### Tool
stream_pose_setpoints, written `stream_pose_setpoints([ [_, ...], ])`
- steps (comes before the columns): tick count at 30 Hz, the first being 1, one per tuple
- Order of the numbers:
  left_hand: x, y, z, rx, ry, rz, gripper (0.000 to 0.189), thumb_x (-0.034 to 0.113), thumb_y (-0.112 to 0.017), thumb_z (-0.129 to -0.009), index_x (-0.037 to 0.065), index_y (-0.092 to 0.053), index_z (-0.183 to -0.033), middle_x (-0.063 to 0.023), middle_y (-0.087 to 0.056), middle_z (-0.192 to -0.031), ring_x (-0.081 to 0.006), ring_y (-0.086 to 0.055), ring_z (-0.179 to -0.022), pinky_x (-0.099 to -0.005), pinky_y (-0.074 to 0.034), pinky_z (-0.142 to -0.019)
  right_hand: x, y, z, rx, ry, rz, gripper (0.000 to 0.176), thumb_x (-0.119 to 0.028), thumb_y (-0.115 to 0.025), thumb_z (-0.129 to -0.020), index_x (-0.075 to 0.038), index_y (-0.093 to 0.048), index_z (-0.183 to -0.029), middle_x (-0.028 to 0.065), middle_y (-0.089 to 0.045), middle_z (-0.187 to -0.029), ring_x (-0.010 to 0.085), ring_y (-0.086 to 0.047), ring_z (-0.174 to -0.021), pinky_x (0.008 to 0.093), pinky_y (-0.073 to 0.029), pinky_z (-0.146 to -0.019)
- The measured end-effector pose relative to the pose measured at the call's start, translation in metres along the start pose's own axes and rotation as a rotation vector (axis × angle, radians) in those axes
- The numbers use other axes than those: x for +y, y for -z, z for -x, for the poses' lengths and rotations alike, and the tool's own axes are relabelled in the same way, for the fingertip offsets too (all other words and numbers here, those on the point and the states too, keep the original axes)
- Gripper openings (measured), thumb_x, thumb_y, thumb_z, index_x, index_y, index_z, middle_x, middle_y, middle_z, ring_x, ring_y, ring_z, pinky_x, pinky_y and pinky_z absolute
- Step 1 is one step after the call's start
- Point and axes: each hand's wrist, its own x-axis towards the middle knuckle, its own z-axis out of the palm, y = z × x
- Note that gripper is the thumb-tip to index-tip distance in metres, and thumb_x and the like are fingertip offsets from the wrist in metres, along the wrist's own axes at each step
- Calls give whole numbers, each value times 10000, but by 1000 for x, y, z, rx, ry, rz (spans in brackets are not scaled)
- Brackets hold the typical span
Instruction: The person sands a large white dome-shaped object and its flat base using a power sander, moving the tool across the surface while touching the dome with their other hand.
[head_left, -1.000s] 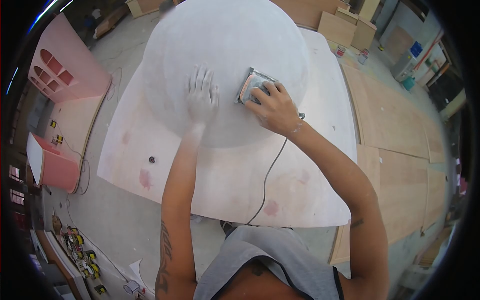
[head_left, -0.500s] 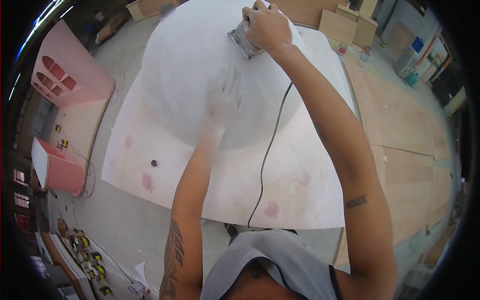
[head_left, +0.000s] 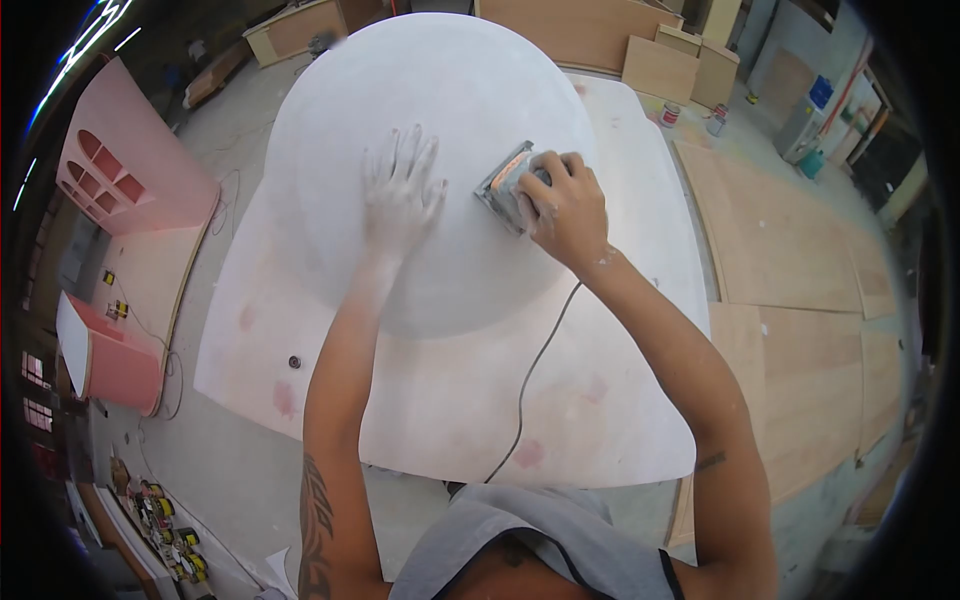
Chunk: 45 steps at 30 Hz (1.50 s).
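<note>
A large round white panel (head_left: 330,130), dusty and pale, lies on a bigger pale board (head_left: 430,400). My right hand (head_left: 565,210) grips a small electric sander (head_left: 503,186) that rests on the round panel, right of its middle. A thin black cord (head_left: 530,370) runs from the sander back toward my body. My left hand (head_left: 400,195), coated in white dust, lies flat on the panel with fingers spread, just left of the sander.
A pink cabinet with arched openings (head_left: 120,170) and a pink box (head_left: 100,350) stand on the floor at left. Plywood sheets (head_left: 790,250) cover the floor at right. Wooden boxes (head_left: 670,60) and small cans (head_left: 670,113) sit beyond the board. Small tools (head_left: 165,520) lie bottom left.
The sander went out to the panel's far edge half a second ago and has come back toward me. My left hand shifted slightly left and stays flat on the panel.
</note>
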Motion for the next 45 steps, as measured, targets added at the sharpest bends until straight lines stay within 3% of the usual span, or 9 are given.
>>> stream_pose_setpoints([
  [6,-6,-10,-62,17,41,-52,604,391,-565,-1079,192,-497,-1644,-52,-437,-1734,-310,-342,-1626,-581,-213,-1322,29,-15,-101,-34,-98,43,100,-172,-759,-901,-143,-777,-995,90,-703,-1108,340,-658,-1004,458,-555,-774],
  [12,-16,-22,-88,51,102,-93,546,368,-479,-1129,178,-496,-1641,-53,-450,-1726,-275,-371,-1612,-549,-230,-1320,44,-39,-197,-127,-149,80,192,-210,-707,-933,-150,-811,-1083,98,-724,-1199,350,-676,-1101,473,-583,-869],
  [14,-19,-21,-90,52,117,-66,541,356,-464,-1134,173,-493,-1643,-56,-451,-1724,-282,-368,-1613,-526,-237,-1322,45,-38,-221,-212,-154,60,291,-224,-633,-936,-63,-811,-1101,213,-741,-1233,420,-701,-1179,506,-602,-962],
  [18,-27,-27,-99,63,169,-63,536,333,-454,-1133,165,-494,-1640,-63,-461,-1716,-283,-367,-1613,-506,-237,-1325,52,-61,-260,-272,-124,96,294,-227,-647,-933,-58,-816,-1105,213,-746,-1257,417,-706,-1185,502,-600,-974],
  [29,-17,-30,-94,184,484,-51,547,263,-450,-1120,31,-487,-1615,-141,-480,-1689,-341,-376,-1594,-502,-217,-1336,16,-49,-248,-209,-59,9,272,-183,-680,-896,-63,-817,-1098,215,-726,-1274,452,-694,-1191,532,-595,-991],
  [38,3,-18,-9,158,374,-69,586,205,-477,-1114,74,-398,-1679,-135,-386,-1746,-390,-284,-1634,-554,-158,-1344,23,-57,-267,-261,-124,89,273,-198,-670,-910,-65,-822,-1094,211,-732,-1285,425,-691,-1210,516,-589,-1001],
  [45,5,-14,21,142,463,-1,590,180,-436,-1115,101,-381,-1697,-124,-356,-1766,-377,-252,-1652,-550,-147,-1347,-3,-49,-260,-241,-66,79,285,-208,-675,-914,-64,-819,-1114,209,-733,-1286,414,-688,-1212,506,-589,-999],
])
